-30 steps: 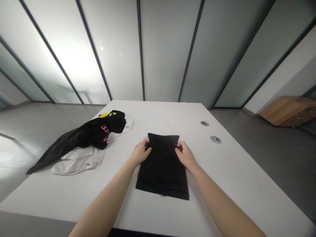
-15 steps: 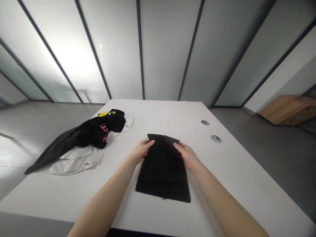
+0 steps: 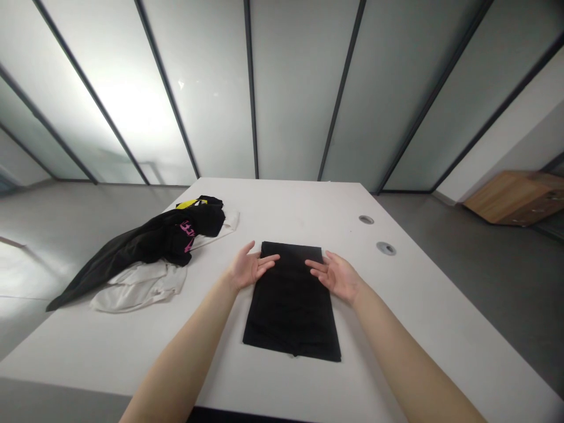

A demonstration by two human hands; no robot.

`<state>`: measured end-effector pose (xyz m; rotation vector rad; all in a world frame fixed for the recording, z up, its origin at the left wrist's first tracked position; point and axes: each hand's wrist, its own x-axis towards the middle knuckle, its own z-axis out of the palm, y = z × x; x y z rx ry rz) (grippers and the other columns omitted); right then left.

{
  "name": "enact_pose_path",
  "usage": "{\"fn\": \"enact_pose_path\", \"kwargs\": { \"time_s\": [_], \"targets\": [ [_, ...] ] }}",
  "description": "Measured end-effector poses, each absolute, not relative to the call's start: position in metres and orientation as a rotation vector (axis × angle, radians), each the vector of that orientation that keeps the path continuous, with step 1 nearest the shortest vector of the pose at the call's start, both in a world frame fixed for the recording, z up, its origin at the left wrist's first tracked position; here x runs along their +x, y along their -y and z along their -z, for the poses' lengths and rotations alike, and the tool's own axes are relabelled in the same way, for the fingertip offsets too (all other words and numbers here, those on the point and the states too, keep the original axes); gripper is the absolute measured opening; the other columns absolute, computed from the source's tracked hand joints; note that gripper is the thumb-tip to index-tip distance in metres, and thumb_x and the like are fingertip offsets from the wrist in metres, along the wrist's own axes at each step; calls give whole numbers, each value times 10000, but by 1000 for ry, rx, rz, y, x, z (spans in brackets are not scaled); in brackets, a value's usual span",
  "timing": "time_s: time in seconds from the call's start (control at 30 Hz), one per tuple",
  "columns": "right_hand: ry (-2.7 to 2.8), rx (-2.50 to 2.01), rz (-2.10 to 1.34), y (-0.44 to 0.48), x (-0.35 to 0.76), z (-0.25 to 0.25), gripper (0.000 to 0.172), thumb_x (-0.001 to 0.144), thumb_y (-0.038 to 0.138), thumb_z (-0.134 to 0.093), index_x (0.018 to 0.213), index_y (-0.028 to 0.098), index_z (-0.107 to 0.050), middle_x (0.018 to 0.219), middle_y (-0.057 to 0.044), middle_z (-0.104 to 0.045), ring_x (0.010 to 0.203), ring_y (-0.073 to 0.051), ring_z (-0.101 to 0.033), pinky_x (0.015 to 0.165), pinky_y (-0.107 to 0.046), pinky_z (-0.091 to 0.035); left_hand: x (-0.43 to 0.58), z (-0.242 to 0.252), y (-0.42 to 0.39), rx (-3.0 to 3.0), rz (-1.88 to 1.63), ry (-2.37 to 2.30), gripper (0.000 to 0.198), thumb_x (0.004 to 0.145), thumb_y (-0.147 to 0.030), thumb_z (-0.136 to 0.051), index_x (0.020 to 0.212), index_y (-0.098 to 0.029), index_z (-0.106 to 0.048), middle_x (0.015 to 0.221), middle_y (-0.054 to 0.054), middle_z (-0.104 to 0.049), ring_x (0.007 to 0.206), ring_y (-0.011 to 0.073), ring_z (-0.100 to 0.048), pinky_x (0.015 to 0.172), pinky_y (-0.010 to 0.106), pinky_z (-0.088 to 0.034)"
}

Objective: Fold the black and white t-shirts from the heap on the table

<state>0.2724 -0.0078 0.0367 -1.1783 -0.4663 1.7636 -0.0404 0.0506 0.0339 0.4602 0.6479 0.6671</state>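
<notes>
Frosted glass partitions (image 3: 304, 88) across the far side, grey floor (image 3: 484, 282) to both sides, low wooden cabinet (image 3: 515, 198) off to the far right. White surface (image 3: 282, 202) in the middle, two round metal grommets (image 3: 365, 220) near its right edge. Black folded garment (image 3: 291, 302) at centre, toward the near side of the surface, lying flat as one long neat rectangle: edges straight, corners squared, no loose sleeve or flap visible. Number of folds unreadable, black on black.

Done so far, going by the layout: this one piece flat and squared. Left over: loose unfolded heap on the left of the surface. Crumpled black garment (image 3: 194, 226) with pink print (image 3: 187, 236) and yellow patch (image 3: 189, 204), long black part trailing toward the near-left corner, white cloth (image 3: 136, 288) bunched under and beside it. Heap well apart from the folded piece.

Left forearm (image 3: 185, 358) and right forearm (image 3: 409, 358) reaching forward from the near edge, angled inward. Left hand (image 3: 249, 267) at the far-left part of the folded piece, right hand (image 3: 337, 276) at the far-right part, nearly mirrored. Fingers (image 3: 268, 258) spread wide on both hands, tips at or just over the cloth, holding nothing; actual contact hard to tell from this angle.
</notes>
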Motion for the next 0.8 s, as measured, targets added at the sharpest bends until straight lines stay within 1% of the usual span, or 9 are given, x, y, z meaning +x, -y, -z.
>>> {"fn": "enact_pose_path", "kwargs": {
  "time_s": [0.03,0.1,0.17,0.27,0.4,0.5,0.67,0.73,0.8],
  "targets": [
    [502,-1119,-1795,8,271,-36,277,1028,442,-565,1204,233,-516,1222,-176,-759,873,-246,-802,596,-341,-667,-37,-32,-50,464,-687,-614,589,1006,-580,-553,1394,-138,-524,1367,263,-679,998,290,-793,720,338,-644],
    [566,-1047,-1818,8,269,-34,348,1044,488,-495,1284,237,-464,1316,-204,-719,1083,-308,-785,779,-479,-689,-30,-29,-49,488,-722,-597,660,983,-606,-566,1446,-144,-477,1433,289,-628,1177,347,-742,877,432,-639],
    [574,-1030,-1809,7,267,-31,348,1055,490,-441,1303,246,-429,1365,-213,-694,1181,-319,-754,908,-558,-654,-24,-27,-48,511,-746,-614,671,954,-609,-597,1438,-160,-480,1447,285,-618,1284,367,-686,992,502,-598],
    [536,-1030,-1775,5,266,-29,262,1068,469,-415,1234,267,-440,1401,-191,-687,1228,-293,-735,1008,-581,-607,-20,-25,-48,514,-769,-651,629,932,-599,-612,1389,-181,-502,1467,264,-612,1345,360,-646,1061,531,-560],
    [540,-1058,-1722,3,264,-28,144,1074,388,-437,1049,263,-504,1424,-151,-693,1256,-250,-721,1050,-505,-602,-20,-24,-50,485,-821,-692,547,959,-555,-584,1353,-190,-482,1474,255,-607,1315,332,-671,1057,511,-566],
    [624,-1101,-1635,1,261,-28,205,1075,362,-429,1044,242,-592,1405,-138,-713,1261,-252,-717,1004,-456,-632,-22,-27,-50,485,-882,-719,451,980,-520,-576,1278,-187,-523,1418,248,-646,1263,311,-702,1040,494,-575],
    [764,-1052,-1483,3,255,-31,368,1050,513,-455,1073,222,-679,1235,-143,-788,1222,-292,-730,1001,-458,-611,-24,-41,-45,522,-1049,-725,342,980,-539,-605,1085,-213,-601,1140,144,-751,1157,298,-735,1010,508,-585],
    [842,-988,-1374,6,253,-34,399,1008,585,-511,1038,232,-694,1140,-127,-807,1209,-306,-726,1053,-487,-569,-25,-48,-40,619,-1150,-704,326,955,-549,-647,947,-226,-605,1000,73,-731,1110,273,-732,1011,491,-585],
    [918,-929,-1244,10,251,-36,400,952,623,-593,973,242,-712,1043,-95,-803,1158,-304,-726,1070,-484,-546,-27,-54,-34,753,-1259,-703,352,921,-556,-693,845,-226,-598,908,23,-677,1031,229,-717,973,422,-599]
  ]
}}
